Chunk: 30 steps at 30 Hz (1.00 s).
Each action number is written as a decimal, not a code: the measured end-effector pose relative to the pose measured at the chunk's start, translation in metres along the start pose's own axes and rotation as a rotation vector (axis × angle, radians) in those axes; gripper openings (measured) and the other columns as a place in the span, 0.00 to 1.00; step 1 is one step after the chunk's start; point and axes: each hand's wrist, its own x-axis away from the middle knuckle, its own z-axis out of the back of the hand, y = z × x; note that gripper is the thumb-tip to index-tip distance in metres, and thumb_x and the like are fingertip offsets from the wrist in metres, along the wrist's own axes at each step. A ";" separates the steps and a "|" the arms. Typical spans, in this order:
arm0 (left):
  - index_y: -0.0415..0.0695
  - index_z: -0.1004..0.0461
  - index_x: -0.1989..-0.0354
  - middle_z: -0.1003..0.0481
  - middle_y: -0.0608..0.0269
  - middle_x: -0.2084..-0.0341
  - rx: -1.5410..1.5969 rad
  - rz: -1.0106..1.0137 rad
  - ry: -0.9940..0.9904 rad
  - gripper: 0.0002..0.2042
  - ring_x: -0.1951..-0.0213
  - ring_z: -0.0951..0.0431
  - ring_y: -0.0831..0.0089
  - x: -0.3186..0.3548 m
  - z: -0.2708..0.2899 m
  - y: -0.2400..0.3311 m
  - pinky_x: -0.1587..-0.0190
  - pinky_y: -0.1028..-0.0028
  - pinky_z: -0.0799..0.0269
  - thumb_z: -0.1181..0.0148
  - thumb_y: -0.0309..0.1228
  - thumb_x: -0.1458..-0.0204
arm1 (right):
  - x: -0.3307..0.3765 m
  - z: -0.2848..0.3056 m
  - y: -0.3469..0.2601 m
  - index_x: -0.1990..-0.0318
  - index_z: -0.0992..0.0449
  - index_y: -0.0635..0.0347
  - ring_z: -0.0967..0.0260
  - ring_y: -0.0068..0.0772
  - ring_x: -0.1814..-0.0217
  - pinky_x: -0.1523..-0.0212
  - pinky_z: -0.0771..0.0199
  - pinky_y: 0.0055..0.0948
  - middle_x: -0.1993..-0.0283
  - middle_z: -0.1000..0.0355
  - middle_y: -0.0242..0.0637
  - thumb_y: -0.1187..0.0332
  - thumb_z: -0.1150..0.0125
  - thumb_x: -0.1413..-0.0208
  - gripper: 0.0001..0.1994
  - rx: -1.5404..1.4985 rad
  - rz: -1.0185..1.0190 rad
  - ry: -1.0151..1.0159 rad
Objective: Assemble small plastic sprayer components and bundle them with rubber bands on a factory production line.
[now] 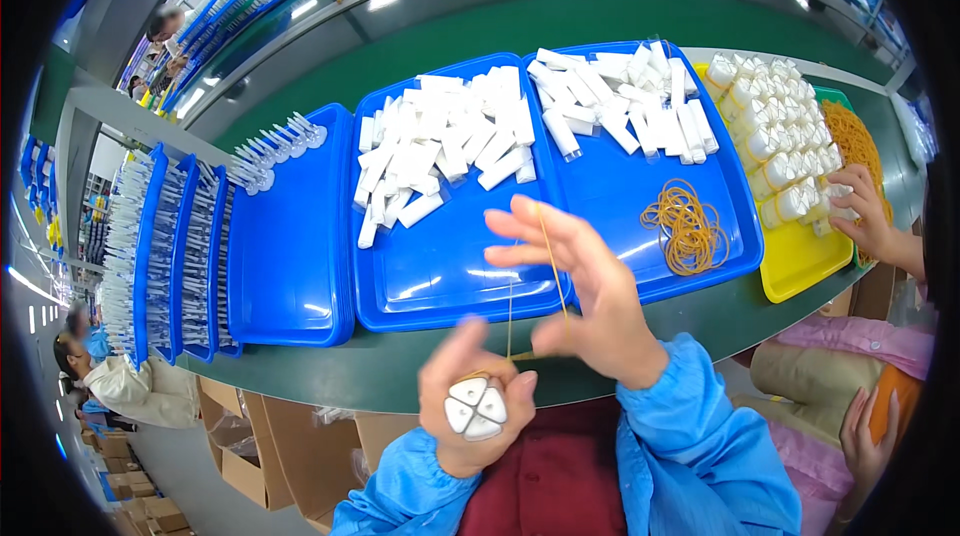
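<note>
My left hand [445,426] is closed around a bundle of white wedge-ended pieces [476,408], their ends facing up in a round cluster. A thin tan rubber band [552,261] runs from this bundle to my right hand [600,291]. The right fingers are stretched apart with the band looped over them, pulling it taut. Just beyond my hands lies a blue tray [450,281] piled with white rectangular pieces [440,136]. In the blue tray to its right [610,216] are more white pieces [630,96] and a heap of loose rubber bands [688,226].
At left, blue trays [285,266] stand stacked; clear spiky parts [275,151] lie at their far end, and tilted trays [160,256] hold more. A yellow tray [805,266] with banded white bundles [785,136] sits right, where a co-worker's hand [865,211] reaches in. Cardboard boxes [310,446] stand below.
</note>
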 end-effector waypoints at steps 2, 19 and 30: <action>0.26 0.56 0.27 0.21 0.60 0.73 -0.069 0.139 0.039 0.49 0.74 0.22 0.76 -0.006 0.005 0.006 0.68 0.76 0.26 0.26 0.19 0.54 | 0.009 0.000 -0.015 0.28 0.43 0.63 0.31 0.42 0.34 0.35 0.34 0.44 0.31 0.35 0.47 0.51 0.19 0.57 0.52 0.252 0.084 -0.204; 0.37 0.57 0.23 0.45 0.45 0.30 0.495 0.478 -0.260 0.49 0.31 0.39 0.55 -0.008 0.020 0.000 0.33 0.59 0.38 0.30 0.25 0.52 | 0.033 -0.014 -0.033 0.45 0.27 0.61 0.30 0.44 0.51 0.50 0.26 0.40 0.52 0.28 0.40 0.72 0.29 0.59 0.29 0.946 0.328 -0.134; 0.34 0.40 0.31 0.26 0.51 0.45 0.752 0.769 -0.202 0.41 0.45 0.25 0.67 -0.012 0.007 0.021 0.42 0.69 0.29 0.26 0.34 0.53 | 0.053 -0.019 -0.040 0.47 0.24 0.64 0.28 0.46 0.48 0.46 0.23 0.41 0.47 0.27 0.41 0.70 0.36 0.51 0.21 0.914 0.374 -0.155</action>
